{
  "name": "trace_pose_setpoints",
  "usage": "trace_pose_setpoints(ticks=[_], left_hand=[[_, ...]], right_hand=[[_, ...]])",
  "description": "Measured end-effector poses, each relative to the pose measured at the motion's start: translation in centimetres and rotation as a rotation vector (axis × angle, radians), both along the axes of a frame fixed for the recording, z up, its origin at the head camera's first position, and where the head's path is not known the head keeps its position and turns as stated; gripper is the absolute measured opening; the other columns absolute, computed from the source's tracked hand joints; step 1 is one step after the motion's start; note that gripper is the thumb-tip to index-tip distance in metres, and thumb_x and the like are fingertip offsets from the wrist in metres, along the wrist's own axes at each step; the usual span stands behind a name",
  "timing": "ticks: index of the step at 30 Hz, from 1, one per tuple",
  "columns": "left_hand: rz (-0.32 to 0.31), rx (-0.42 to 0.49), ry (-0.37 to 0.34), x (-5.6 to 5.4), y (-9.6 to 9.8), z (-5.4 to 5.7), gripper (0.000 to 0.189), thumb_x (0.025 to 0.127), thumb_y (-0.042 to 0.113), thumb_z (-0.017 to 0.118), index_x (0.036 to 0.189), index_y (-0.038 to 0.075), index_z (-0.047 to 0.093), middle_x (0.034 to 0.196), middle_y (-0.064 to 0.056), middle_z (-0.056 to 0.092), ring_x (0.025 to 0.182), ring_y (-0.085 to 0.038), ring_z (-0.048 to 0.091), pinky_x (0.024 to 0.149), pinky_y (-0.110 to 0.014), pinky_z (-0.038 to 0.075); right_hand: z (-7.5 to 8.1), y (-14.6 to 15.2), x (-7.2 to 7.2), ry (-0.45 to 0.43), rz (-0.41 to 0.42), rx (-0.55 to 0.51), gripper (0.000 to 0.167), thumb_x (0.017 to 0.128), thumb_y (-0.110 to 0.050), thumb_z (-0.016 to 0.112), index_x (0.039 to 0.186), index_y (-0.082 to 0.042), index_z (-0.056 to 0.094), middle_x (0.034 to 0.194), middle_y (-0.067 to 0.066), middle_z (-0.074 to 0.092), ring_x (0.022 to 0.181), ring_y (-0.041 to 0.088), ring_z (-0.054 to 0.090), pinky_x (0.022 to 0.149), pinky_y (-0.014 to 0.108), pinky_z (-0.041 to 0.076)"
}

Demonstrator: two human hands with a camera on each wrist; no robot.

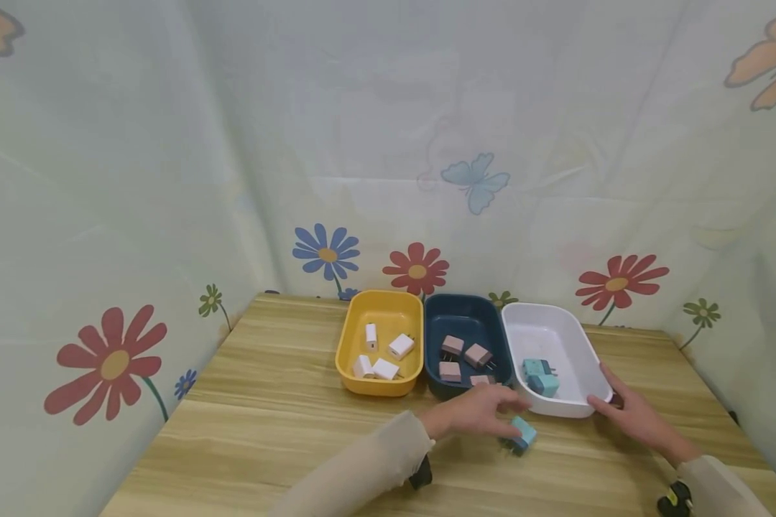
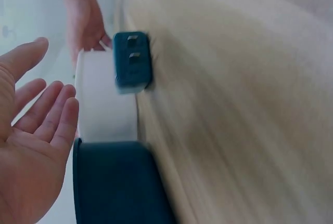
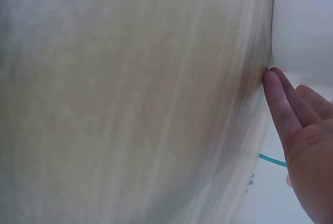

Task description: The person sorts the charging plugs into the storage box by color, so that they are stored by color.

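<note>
My left hand [image 1: 481, 413] reaches over the table in front of the dark blue bin, thumb and fingers spread. Close to its fingertips is a teal two-tone plug charger [image 1: 522, 434], apart from the palm; the left wrist view shows its prongs facing the camera. Two more teal chargers [image 1: 539, 377] lie in the white bin [image 1: 572, 345]. At that bin's front right corner, my right hand [image 1: 640, 416] touches the wall with thumb and fingers. In the right wrist view its extended fingers [image 3: 283, 104] lie against the white side.
Left of the white bin stand the dark blue bin [image 1: 465, 312], holding several pinkish chargers [image 1: 477, 355], and a yellow bin [image 1: 378, 309] with several white chargers [image 1: 401, 346]. A flowered curtain [image 1: 388, 143] hangs behind the wooden table [image 1: 265, 402].
</note>
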State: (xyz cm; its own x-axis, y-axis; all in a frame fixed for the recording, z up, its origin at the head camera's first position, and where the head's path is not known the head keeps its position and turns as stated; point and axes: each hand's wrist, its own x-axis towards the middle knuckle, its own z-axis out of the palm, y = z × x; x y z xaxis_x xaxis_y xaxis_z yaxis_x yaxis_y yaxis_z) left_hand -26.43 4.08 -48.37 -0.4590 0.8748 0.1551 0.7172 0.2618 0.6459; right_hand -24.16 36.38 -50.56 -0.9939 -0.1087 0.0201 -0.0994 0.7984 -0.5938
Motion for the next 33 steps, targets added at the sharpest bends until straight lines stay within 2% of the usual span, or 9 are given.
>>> trace_pose_setpoints(ticks=[2, 5, 13, 23, 27, 33], left_hand=[[-0.009, -0.009, -0.015, 0.2, 0.3, -0.4, 0.047, 0.087, 0.019, 0.07, 0.129, 0.006, 0.056, 0.124, -0.001, 0.061, 0.107, 0.001, 0.055, 0.085, -0.009, 0.042], [0.0, -0.048, 0.01, 0.4, 0.7, -0.9, 0.048, 0.086, 0.021, 0.071, 0.129, 0.007, 0.057, 0.125, 0.002, 0.06, 0.103, 0.003, 0.054, 0.082, -0.008, 0.042], [0.0, -0.125, 0.118, 0.2, 1.6, -1.8, 0.045, 0.087, 0.025, 0.07, 0.128, 0.01, 0.058, 0.126, 0.006, 0.057, 0.105, 0.004, 0.049, 0.087, -0.006, 0.036], [0.05, -0.189, 0.077, -0.5, 2.6, -2.6, 0.047, 0.085, 0.025, 0.073, 0.127, 0.012, 0.058, 0.12, 0.01, 0.057, 0.096, 0.003, 0.049, 0.08, -0.007, 0.038], [0.057, -0.213, 0.055, -0.6, 2.8, -2.6, 0.048, 0.085, 0.024, 0.073, 0.129, 0.012, 0.057, 0.117, 0.011, 0.058, 0.092, 0.003, 0.049, 0.077, -0.007, 0.039], [0.064, -0.223, 0.062, -0.5, 2.7, -2.6, 0.052, 0.083, 0.024, 0.075, 0.13, 0.013, 0.056, 0.116, 0.012, 0.059, 0.09, 0.003, 0.05, 0.076, -0.007, 0.04]], right_hand=[[-0.1, 0.0, 0.0, -0.001, -0.002, 0.007, 0.093, 0.093, -0.044, 0.056, 0.148, 0.004, -0.002, 0.146, 0.039, 0.012, 0.125, 0.058, 0.026, 0.096, 0.064, 0.03], [-0.1, 0.0, -0.1, -0.002, -0.007, 0.016, 0.093, 0.093, -0.046, 0.055, 0.148, 0.004, -0.002, 0.146, 0.039, 0.013, 0.125, 0.058, 0.027, 0.096, 0.065, 0.03], [-0.1, 0.0, -0.1, 0.001, -0.002, 0.007, 0.092, 0.093, -0.044, 0.056, 0.148, 0.004, -0.001, 0.146, 0.039, 0.013, 0.126, 0.057, 0.027, 0.096, 0.065, 0.03], [0.0, 0.1, -0.1, -0.007, 0.001, -0.009, 0.092, 0.093, -0.043, 0.056, 0.148, 0.004, -0.002, 0.146, 0.038, 0.012, 0.126, 0.057, 0.026, 0.097, 0.064, 0.03], [0.2, 0.0, 0.0, -0.01, 0.001, -0.01, 0.092, 0.093, -0.043, 0.056, 0.148, 0.004, -0.001, 0.146, 0.038, 0.012, 0.126, 0.058, 0.026, 0.096, 0.064, 0.03], [0.1, 0.1, 0.0, -0.015, -0.003, 0.002, 0.093, 0.093, -0.045, 0.056, 0.148, 0.004, -0.001, 0.146, 0.039, 0.013, 0.126, 0.058, 0.026, 0.097, 0.065, 0.029]])
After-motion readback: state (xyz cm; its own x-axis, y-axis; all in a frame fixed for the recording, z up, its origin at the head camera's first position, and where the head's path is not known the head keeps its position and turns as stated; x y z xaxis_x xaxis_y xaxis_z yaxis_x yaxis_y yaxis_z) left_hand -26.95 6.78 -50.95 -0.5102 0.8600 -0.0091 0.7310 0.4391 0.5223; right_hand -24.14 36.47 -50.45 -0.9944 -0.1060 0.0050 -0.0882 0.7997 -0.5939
